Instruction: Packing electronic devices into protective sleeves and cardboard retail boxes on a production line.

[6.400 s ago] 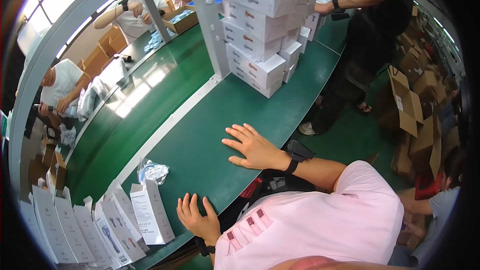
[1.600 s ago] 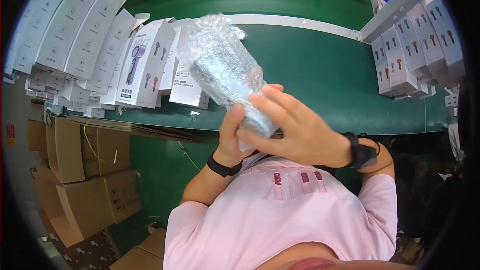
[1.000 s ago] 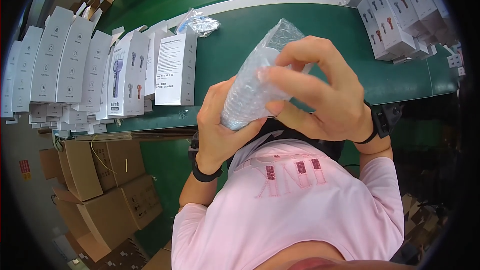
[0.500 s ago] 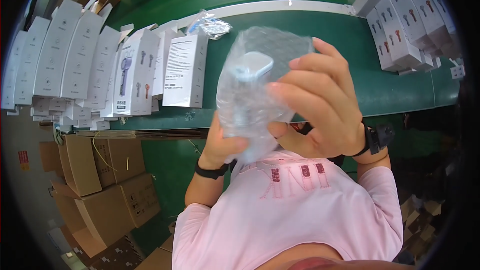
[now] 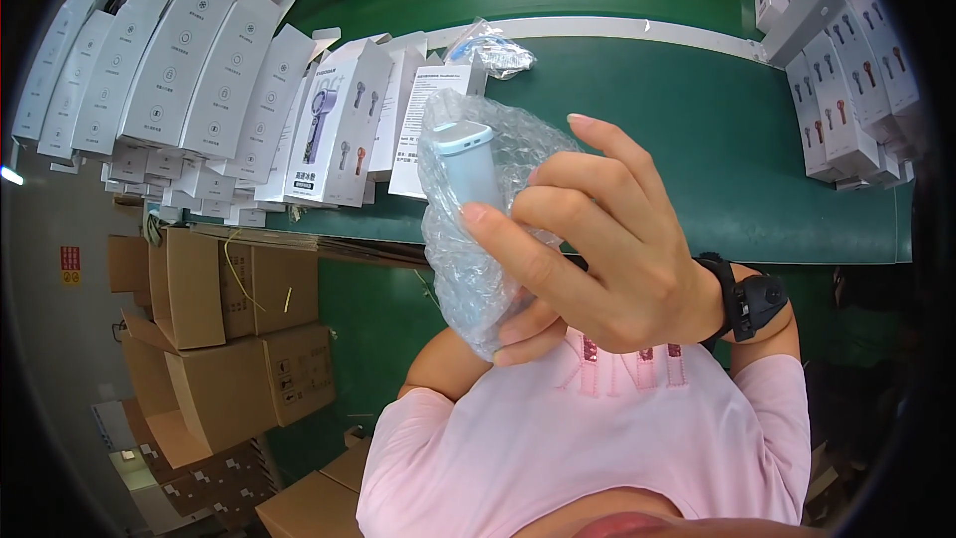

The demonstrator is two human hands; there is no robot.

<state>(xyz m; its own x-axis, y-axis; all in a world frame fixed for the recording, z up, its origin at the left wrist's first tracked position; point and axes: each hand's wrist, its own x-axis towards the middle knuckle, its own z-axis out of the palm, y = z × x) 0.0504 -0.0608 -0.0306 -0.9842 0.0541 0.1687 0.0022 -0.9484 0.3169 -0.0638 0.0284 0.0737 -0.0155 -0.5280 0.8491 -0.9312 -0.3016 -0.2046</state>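
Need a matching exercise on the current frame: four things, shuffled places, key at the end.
Things:
1. Light-blue object
2. Stacked brown cartons
3. Small clear bag
4. Right hand

Places:
A. toward the far side of the green table
B. touching the outside of the bubble wrap
C. sitting in the bubble wrap
D. lower than the table, at picture left

Pairs: 1-C, 2-D, 3-A, 4-B

A: What flanks the bubble-wrap pouch [image 5: 453,264], with the device [image 5: 470,154] inside it?
B: On the bench [image 5: 687,149], a row of boxes [image 5: 234,80] left of it, a box stack [image 5: 856,90] right.
A: Beyond it?
B: A packet [image 5: 498,55]; cartons [image 5: 289,369] sit below the pouch, leftward.
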